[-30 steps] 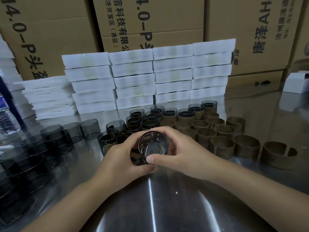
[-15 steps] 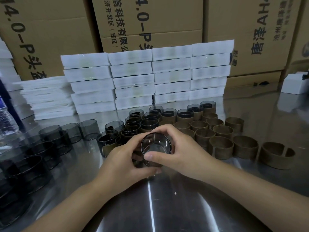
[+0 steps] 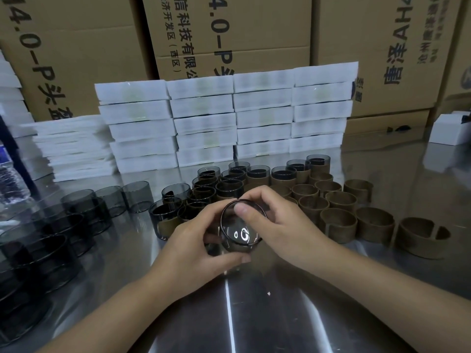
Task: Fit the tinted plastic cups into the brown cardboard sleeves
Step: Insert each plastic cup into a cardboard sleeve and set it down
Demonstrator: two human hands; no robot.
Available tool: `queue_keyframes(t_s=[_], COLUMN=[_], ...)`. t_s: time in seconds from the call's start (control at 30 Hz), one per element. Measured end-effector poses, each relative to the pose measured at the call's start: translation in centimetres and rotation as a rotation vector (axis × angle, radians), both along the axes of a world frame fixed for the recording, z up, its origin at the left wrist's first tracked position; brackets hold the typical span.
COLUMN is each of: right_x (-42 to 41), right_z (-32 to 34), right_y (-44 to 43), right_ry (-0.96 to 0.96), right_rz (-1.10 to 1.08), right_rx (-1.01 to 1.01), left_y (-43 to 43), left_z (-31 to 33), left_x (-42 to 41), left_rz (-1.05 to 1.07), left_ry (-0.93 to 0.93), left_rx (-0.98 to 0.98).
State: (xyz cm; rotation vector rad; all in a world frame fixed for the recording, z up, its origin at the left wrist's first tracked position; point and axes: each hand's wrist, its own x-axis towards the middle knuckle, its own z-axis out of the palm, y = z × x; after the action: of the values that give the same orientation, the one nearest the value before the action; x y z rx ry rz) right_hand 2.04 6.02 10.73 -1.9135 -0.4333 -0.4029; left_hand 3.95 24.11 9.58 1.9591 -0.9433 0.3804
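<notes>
A packing workroom or warehouse is suggested: printed shipping cartons (image 3: 229, 34) are stacked behind a steel worktable (image 3: 293, 314), white boxes (image 3: 204, 123) are piled in columns, and tinted cups (image 3: 86, 202) and cardboard sleeves (image 3: 374, 225) are laid out in batches.

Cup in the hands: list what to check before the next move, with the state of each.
1. Grip: left hand and right hand both hold the cup, right thumb on its rim: ok.
2. Sleeve around this cup: cannot tell, the hands cover its wall.
3. Empty sleeves standing ready at right: ok.
4. Bare cups waiting at left: ok.
5. Room on the table near the hands to set it down: ok.
</notes>
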Motion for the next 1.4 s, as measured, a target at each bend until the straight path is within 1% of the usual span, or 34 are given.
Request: queue_keyframes(t_s=[0.3, 0.57, 0.67, 0.83, 0.9, 0.97, 1.13, 1.27, 1.4], right_x=[-0.39, -0.32, -0.12, -0.01, -0.13, -0.32, -0.58, -0.53, -0.51], right_z=[0.14, 0.07, 0.05, 0.24, 0.35, 0.40, 0.01, 0.11, 0.39], right_y=[0.02, 0.01, 0.19, 0.37, 0.38, 0.46, 0.84, 0.68, 0.54], right_ry=[0.040, 0.105, 0.129, 0.182, 0.196, 0.192, 0.173, 0.171, 0.197], right_rz=[0.021, 0.004, 0.043, 0.079, 0.094, 0.071, -0.047, -0.032, 0.060], right_rx=[0.020, -0.062, -0.028, 0.098, 0.156, 0.177, 0.122, 0.152, 0.263], left_y=[-0.10, -0.61, -0.61, -0.25, -0.11, -0.33, -0.80, -0.81, -1.00], left_z=[-0.87, -0.73, -0.78, -0.84, -0.76, -0.69, -0.86, -0.90, -0.75], left_x=[0.58, 0.26, 0.22, 0.44, 0.38, 0.17, 0.00, 0.12, 0.01], left_rz=[-0.103, -0.159, -0.169, -0.185, -0.207, -0.189, -0.044, -0.050, -0.072], left_ry=[0.322, 0.469, 0.494, 0.581, 0.563, 0.505, 0.388, 0.408, 0.469], left_rx=[-0.194, -0.297, -0.304, -0.320, -0.284, -0.246, -0.240, -0.260, -0.317])
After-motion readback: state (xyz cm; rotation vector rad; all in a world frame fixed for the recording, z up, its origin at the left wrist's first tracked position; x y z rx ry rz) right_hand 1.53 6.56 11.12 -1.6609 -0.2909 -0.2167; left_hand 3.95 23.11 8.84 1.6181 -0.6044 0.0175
